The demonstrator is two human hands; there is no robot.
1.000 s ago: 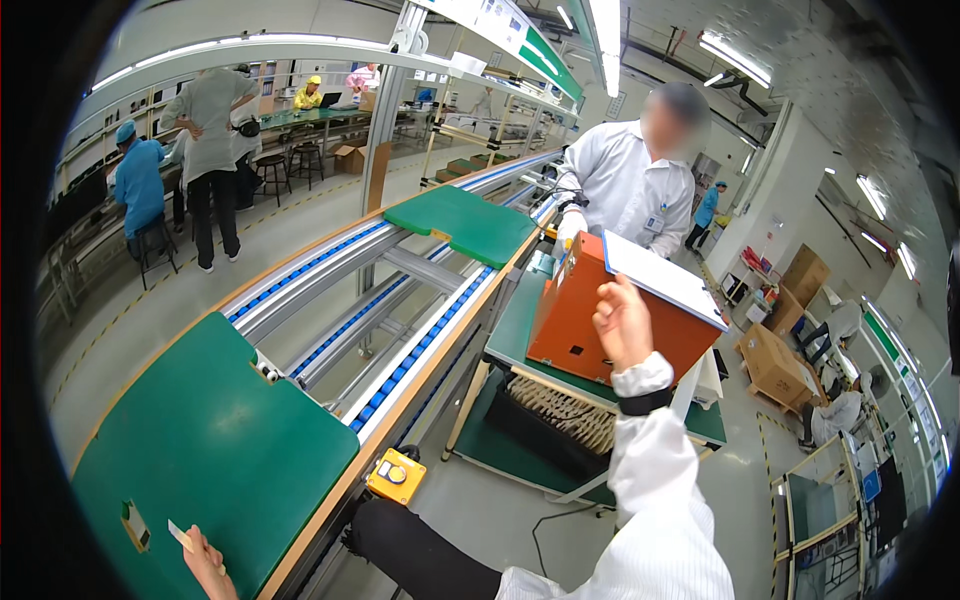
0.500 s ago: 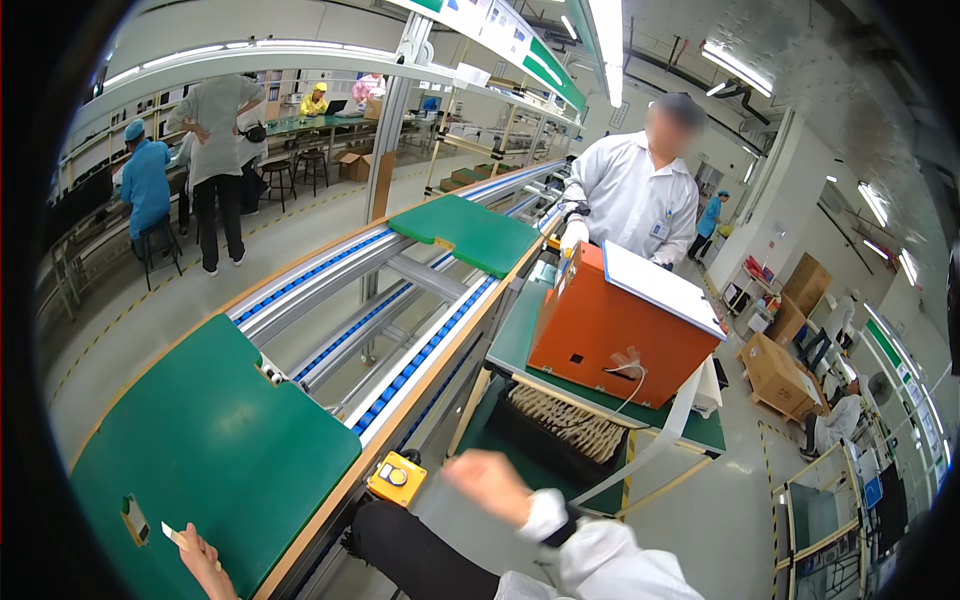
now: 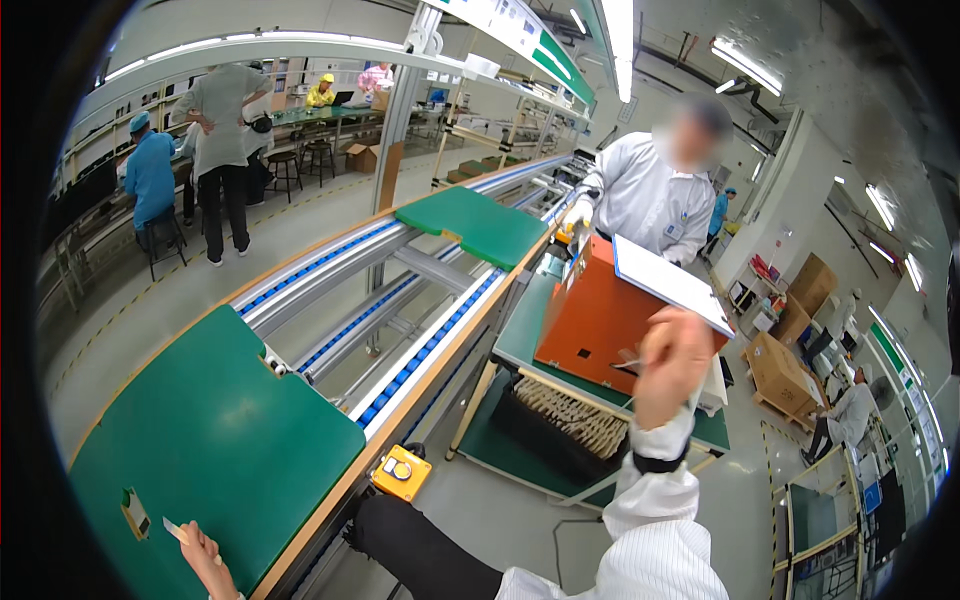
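My left hand (image 3: 205,556) is closed around a small flat pale piece with a slanted tip (image 3: 175,530), over the near green board (image 3: 220,430) on the conveyor line. Its exact kind is too small to make out. My right hand (image 3: 675,365) is raised in front of an orange box (image 3: 590,330), near its right side. The fingers look curled but are smeared by motion, so I cannot tell whether they hold anything. A white panel with a blue edge (image 3: 665,280) lies on top of the box.
A yellow button box (image 3: 401,473) sits at the conveyor's edge. The orange box stands on a green-topped cart (image 3: 515,325). Behind it is a co-worker in a white coat (image 3: 650,190), one gloved hand by the line. A farther green board (image 3: 475,225) bridges the rails.
My right hand has swung up and to the right, from beside the yellow button box to before the orange box. My left hand stays nearly in place, still holding the pale piece.
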